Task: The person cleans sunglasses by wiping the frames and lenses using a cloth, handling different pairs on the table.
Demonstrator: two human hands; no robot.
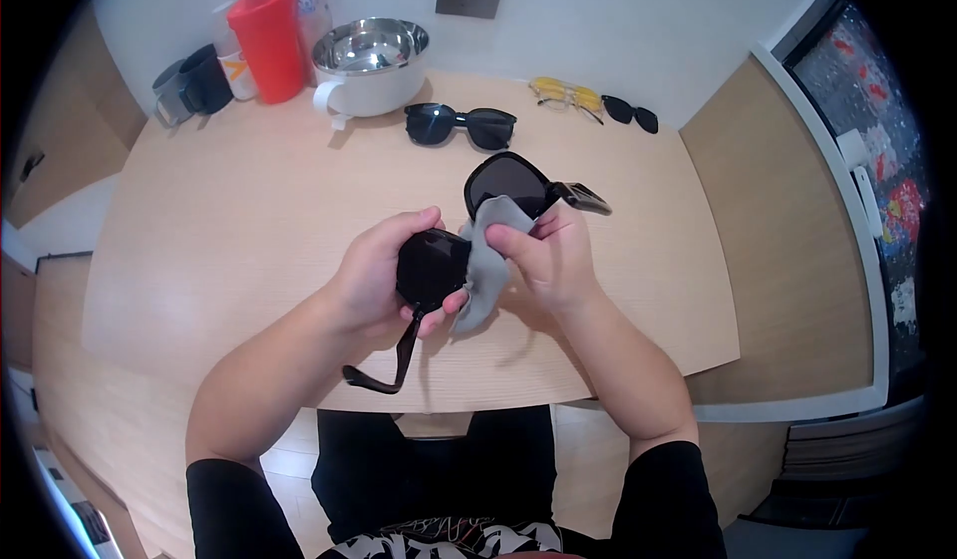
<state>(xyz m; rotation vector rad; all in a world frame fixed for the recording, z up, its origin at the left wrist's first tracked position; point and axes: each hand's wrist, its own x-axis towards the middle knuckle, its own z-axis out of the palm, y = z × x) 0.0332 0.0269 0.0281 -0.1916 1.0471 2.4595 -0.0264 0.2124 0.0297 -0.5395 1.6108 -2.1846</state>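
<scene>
Above the front part of the table, a pair of black sunglasses [432,270] is held up between my two hands, its temples unfolded. My left hand [374,270] wraps round one lens, with the thumb along its upper edge and the fingers beneath. One temple hangs down toward me. A grey cloth [488,270] is pinched in my right hand [553,255], pressed against the lower part of the other lens, and its loose end droops between the hands. The cloth hides the bridge of the frame. The second temple points out to the right, past my right hand.
Another pair of sunglasses [461,127] lies farther back on the wooden table [239,220]. Behind it stand a white-handled steel bowl [371,65], a red tumbler [267,45] and dark mugs [204,80]. Yellow-lensed glasses [565,93] and small dark lenses [631,113] lie at the back right.
</scene>
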